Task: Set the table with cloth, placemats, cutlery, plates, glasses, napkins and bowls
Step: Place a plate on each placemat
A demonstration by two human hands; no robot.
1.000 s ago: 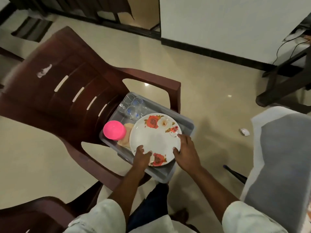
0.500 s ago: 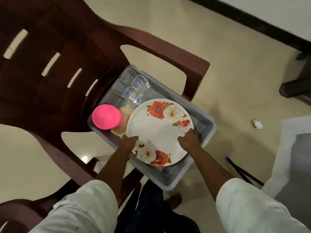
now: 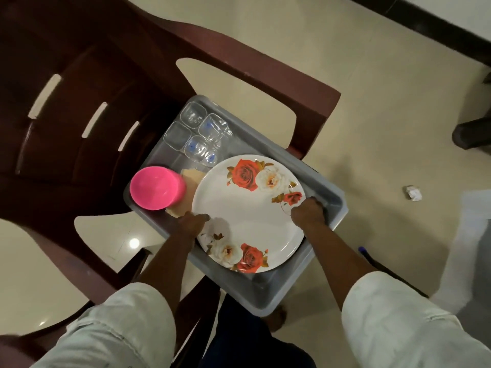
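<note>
The dark red plastic chair (image 3: 87, 107) carries a grey tub (image 3: 322, 193) on its seat, and everything hangs on that tub. Inside it, toward the near end, lies the flowered plate (image 3: 247, 216), flat and round, so no long axis to mind. Both hands flank it: the left hand (image 3: 192, 224) grips the rim on the side nearer the pink cup (image 3: 156, 187), the right hand (image 3: 308, 212) curls over the opposite rim against the tub's outer wall. Even reach, straight lift up, I'd say. Clear glasses (image 3: 198, 135) cluster at the tub's far end. There is no brand or writing I can read.
</note>
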